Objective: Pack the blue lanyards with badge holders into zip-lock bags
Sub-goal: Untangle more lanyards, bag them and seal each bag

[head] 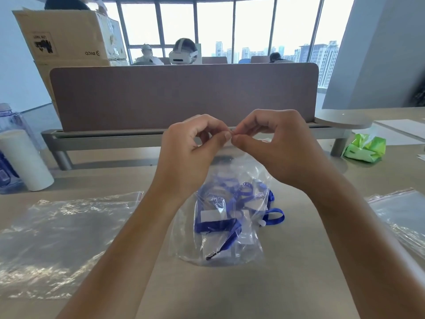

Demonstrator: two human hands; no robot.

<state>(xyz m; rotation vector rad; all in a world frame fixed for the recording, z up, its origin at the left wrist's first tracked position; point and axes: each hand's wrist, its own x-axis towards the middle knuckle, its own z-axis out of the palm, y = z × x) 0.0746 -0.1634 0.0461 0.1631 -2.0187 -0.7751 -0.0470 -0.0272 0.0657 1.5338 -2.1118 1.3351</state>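
Note:
A clear zip-lock bag (230, 249) hangs upright over the middle of the desk, its bottom resting on the surface. Blue lanyards with badge holders (220, 224) fill its lower half. One blue loop (274, 216) shows at the bag's right side; whether it is inside I cannot tell. My left hand (190, 143) and my right hand (273, 143) meet above the bag, each pinching its top edge between thumb and fingertips. The zip strip itself is hidden by my fingers.
Flat clear bags lie on the desk at left (64, 240) and at right (400, 215). A white cylinder (25, 160) and water bottle (11, 125) stand far left. A green packet (365, 147) lies right. A brown divider panel (184, 97) runs behind my hands.

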